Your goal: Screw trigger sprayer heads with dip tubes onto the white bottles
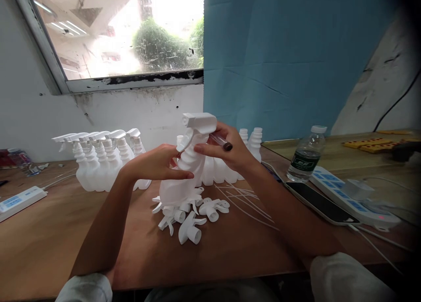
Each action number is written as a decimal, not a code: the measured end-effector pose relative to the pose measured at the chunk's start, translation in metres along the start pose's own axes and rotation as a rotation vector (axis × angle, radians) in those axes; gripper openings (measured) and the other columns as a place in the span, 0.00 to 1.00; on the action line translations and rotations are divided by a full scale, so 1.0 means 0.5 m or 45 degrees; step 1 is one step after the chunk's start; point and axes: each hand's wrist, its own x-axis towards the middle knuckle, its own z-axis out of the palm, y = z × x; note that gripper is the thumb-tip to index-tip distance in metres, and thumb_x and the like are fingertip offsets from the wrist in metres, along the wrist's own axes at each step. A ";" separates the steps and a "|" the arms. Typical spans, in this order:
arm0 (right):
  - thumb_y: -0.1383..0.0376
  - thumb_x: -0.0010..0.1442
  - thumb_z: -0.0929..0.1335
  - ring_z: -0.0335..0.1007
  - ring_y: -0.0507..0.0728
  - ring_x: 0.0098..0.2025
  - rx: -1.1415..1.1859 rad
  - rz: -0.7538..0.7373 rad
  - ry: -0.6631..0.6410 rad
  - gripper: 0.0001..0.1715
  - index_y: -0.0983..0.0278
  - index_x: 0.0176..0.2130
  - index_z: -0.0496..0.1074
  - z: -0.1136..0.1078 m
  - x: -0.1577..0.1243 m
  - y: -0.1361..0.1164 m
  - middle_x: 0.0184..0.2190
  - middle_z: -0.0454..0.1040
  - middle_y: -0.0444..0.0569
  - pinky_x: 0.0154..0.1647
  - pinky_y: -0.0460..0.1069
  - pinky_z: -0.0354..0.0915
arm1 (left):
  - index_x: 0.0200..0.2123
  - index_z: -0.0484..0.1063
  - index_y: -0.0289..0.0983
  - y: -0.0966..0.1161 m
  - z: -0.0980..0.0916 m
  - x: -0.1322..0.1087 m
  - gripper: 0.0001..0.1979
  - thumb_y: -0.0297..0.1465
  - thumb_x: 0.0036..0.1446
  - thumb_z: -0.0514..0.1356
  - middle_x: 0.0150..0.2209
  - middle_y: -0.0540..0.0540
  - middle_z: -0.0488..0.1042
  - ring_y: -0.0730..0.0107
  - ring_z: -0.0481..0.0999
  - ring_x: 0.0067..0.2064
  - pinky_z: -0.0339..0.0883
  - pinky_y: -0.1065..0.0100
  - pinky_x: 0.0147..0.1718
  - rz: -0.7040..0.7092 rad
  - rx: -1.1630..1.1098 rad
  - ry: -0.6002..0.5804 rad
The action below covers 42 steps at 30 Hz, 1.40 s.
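Above the middle of the table I hold a white spray bottle (179, 188) slightly tilted, its trigger spray head (200, 123) on top. My left hand (161, 162) is wrapped round the bottle's ribbed neck. My right hand (226, 146) grips the upper neck just below the spray head, and a clear pen-like stick with a dark end (221, 141) pokes out from between its fingers. Under the bottle lies a pile of loose white spray heads (190, 228). Several thin white tubes (246, 201) lie to their right.
Bottles with spray heads (98, 166) stand in rows at the back left, and more bottles (255, 144) behind my right hand. On the right are a water bottle (304, 157), a phone (320, 203) and a power strip (357, 201). Another power strip (23, 202) lies left.
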 end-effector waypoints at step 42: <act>0.45 0.45 0.76 0.67 0.55 0.32 0.006 -0.264 0.397 0.22 0.55 0.30 0.70 -0.062 -0.010 -0.119 0.38 0.72 0.44 0.51 0.58 0.66 | 0.36 0.67 0.38 -0.051 -0.014 0.002 0.13 0.43 0.57 0.58 0.32 0.48 0.74 0.66 0.72 0.29 0.59 0.67 0.28 -0.297 0.299 0.031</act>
